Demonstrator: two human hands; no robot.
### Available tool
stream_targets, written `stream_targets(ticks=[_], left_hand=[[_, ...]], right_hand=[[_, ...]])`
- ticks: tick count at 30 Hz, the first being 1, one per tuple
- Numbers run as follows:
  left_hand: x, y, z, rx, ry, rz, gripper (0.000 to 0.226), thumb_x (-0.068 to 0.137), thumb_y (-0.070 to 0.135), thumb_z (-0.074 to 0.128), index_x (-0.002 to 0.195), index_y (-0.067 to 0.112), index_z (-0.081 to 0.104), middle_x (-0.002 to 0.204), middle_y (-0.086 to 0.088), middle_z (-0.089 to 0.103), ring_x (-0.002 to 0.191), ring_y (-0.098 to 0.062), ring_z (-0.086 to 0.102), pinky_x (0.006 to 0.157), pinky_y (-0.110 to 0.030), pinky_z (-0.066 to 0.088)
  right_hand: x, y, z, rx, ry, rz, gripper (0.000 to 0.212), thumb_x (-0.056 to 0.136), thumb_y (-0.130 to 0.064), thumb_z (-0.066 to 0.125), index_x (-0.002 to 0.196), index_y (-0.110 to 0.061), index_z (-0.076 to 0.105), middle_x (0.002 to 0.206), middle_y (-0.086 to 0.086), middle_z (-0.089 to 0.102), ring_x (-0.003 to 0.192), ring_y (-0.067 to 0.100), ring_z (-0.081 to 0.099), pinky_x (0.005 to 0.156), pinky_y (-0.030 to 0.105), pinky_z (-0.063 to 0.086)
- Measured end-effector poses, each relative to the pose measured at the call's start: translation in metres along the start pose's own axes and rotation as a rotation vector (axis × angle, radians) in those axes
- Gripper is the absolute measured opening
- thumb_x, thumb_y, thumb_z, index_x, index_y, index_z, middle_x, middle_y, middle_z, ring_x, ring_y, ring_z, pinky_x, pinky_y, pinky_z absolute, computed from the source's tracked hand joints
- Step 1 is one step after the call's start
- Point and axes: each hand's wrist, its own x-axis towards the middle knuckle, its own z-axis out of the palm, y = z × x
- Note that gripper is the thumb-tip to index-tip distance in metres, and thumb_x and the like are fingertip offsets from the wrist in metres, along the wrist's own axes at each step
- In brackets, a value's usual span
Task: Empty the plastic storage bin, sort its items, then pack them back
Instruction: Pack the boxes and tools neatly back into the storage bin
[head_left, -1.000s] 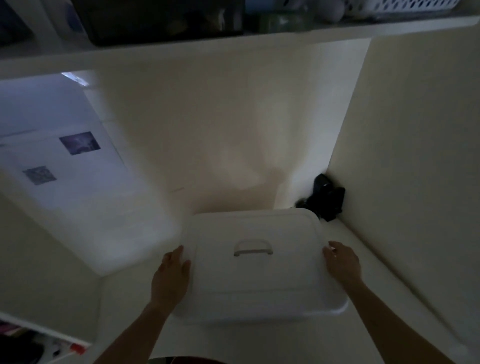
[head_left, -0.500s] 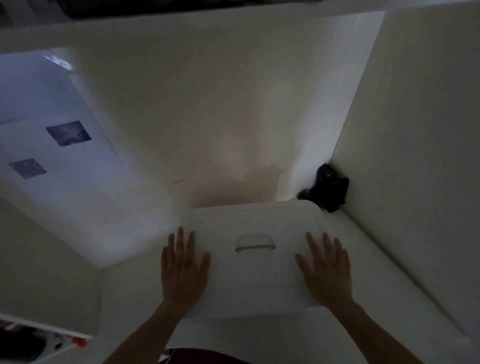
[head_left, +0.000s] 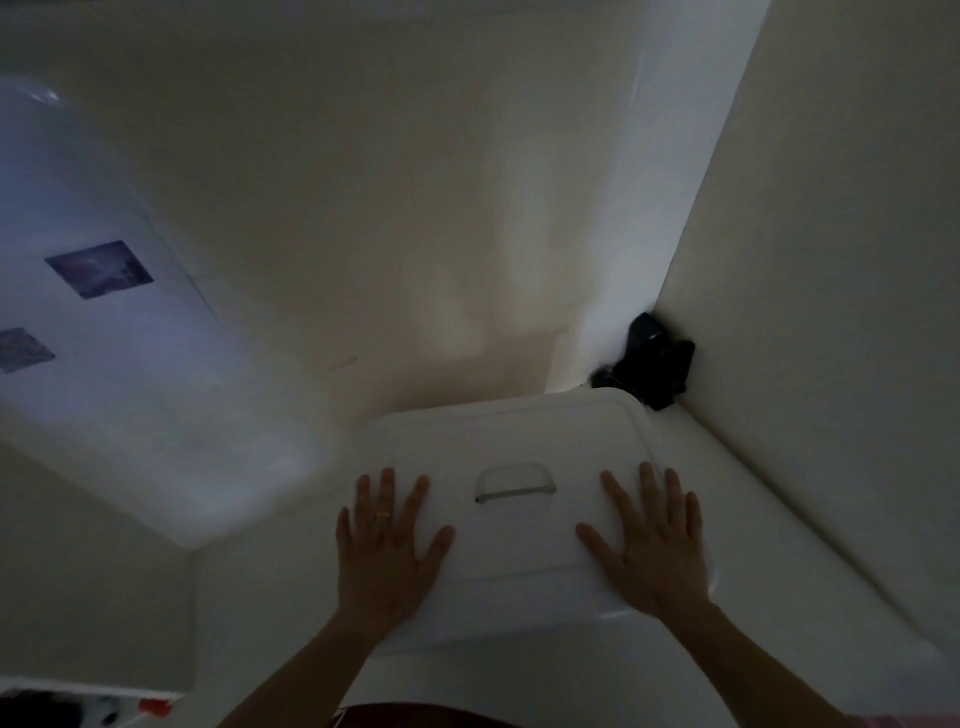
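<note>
You look down into a dim white alcove, and the white translucent plastic storage bin (head_left: 524, 499) stands on the white surface (head_left: 810, 587) in front of you, near the back wall. Its lid is on, and the clear recessed handle (head_left: 514, 483) lies in the middle of the lid, running from left to right. The long axis of the bin also runs left to right, so one long side faces you.

Your left hand (head_left: 387, 551) lies flat on the left part of the lid, fingers straight and spread, with a thin gold ring (head_left: 383, 515) on one finger. Your right hand (head_left: 652, 545) lies flat on the right part of the lid in the same way. Neither hand curls around anything; both grips are open and only rest on the lid, one on each side of the handle.

Behind the right rear corner of the bin, a black crumpled object (head_left: 652, 364) sits in the corner where the back wall meets the right side wall (head_left: 831, 312). It is just beside the bin, and I cannot tell whether they touch. The right wall stands close along the bin's right side.

On the left, a pale sheet (head_left: 130, 395) with two dark square pictures (head_left: 98, 269) is lit in bluish light. No writing can be read on it or on the bin. At the bottom left corner some small coloured things (head_left: 150, 706) show, too blurred to name.
</note>
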Motion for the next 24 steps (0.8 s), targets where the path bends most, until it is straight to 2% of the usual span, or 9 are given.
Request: stream_targets(ticks=[4,5,7,10,17,24], left_hand=[[0.017,-0.002,-0.011,-0.033,0.051,0.050,0.064,0.088,0.070,0.035,0.139,0.035,0.050,0.150,-0.011,0.042,0.141,-0.036,0.032,0.115,-0.052,0.025],[0.020,-0.003,-0.011,-0.030,0.067,0.081,0.062,0.088,0.068,0.036,0.138,0.034,0.051,0.150,-0.013,0.042,0.141,-0.036,0.032,0.116,-0.051,0.024],[0.022,-0.005,-0.008,-0.036,0.064,0.160,0.062,0.090,0.067,0.036,0.144,0.036,0.042,0.157,-0.010,0.030,0.146,-0.032,0.024,0.118,-0.048,0.020],[0.020,-0.007,0.000,-0.026,0.024,0.221,0.063,0.093,0.066,0.029,0.150,0.040,0.027,0.163,-0.003,0.015,0.150,-0.026,0.015,0.120,-0.046,0.016],[0.018,-0.004,0.004,-0.041,0.061,0.219,0.063,0.093,0.062,0.038,0.150,0.039,0.029,0.162,-0.001,0.018,0.149,-0.025,0.016,0.119,-0.048,0.019],[0.017,-0.003,0.002,-0.020,0.055,0.223,0.062,0.093,0.064,0.033,0.150,0.039,0.029,0.162,-0.001,0.019,0.149,-0.025,0.018,0.119,-0.048,0.019]], right_hand=[[0.016,-0.015,-0.009,0.019,0.030,-0.012,0.086,0.080,-0.082,0.024,0.142,-0.027,0.048,0.153,0.020,0.036,0.148,0.042,0.014,0.120,0.055,0.004],[0.020,-0.022,-0.012,0.049,0.035,-0.023,0.088,0.080,-0.083,0.021,0.141,-0.026,0.048,0.153,0.019,0.036,0.148,0.041,0.015,0.120,0.054,0.007],[0.023,-0.034,-0.013,0.105,0.013,-0.056,0.090,0.080,-0.085,0.011,0.149,-0.032,0.034,0.161,0.013,0.022,0.150,0.035,0.009,0.122,0.050,0.007],[0.023,-0.039,-0.001,0.090,-0.008,-0.108,0.083,0.082,-0.084,0.010,0.154,-0.042,0.017,0.165,0.008,0.009,0.152,0.031,0.002,0.123,0.048,0.006],[0.020,-0.038,0.007,0.073,0.040,-0.104,0.078,0.087,-0.080,0.019,0.153,-0.040,0.024,0.164,0.009,0.014,0.151,0.033,0.009,0.121,0.049,0.009],[0.018,-0.039,0.006,0.107,0.029,-0.110,0.078,0.086,-0.080,0.020,0.153,-0.040,0.021,0.164,0.009,0.010,0.152,0.031,0.004,0.122,0.048,0.005]])
